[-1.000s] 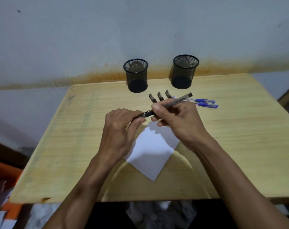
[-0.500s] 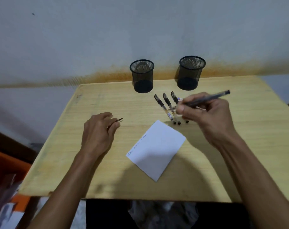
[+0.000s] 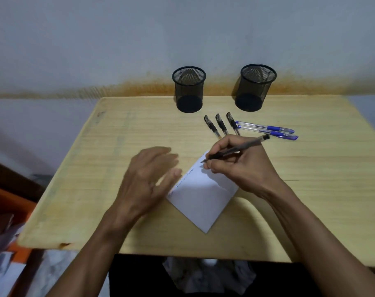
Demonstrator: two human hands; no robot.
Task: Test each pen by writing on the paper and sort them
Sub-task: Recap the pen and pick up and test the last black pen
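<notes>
A white sheet of paper lies at an angle on the wooden table, with scribbles along its upper left edge. My right hand grips an uncapped black pen, whose tip touches the paper's top corner. My left hand, blurred with its fingers spread out fairly straight, hovers at the paper's left edge. No cap shows in it. Three black pens lie side by side behind my right hand. Two blue pens lie to their right.
Two black mesh cups stand at the table's back edge by the wall, one on the left and one on the right. An orange bin with papers sits on the floor at the left.
My right hand has brought the pen down so its tip is on the paper. My left hand, which pinched the cap out to the left, has swung back to the paper with fingers spread.
</notes>
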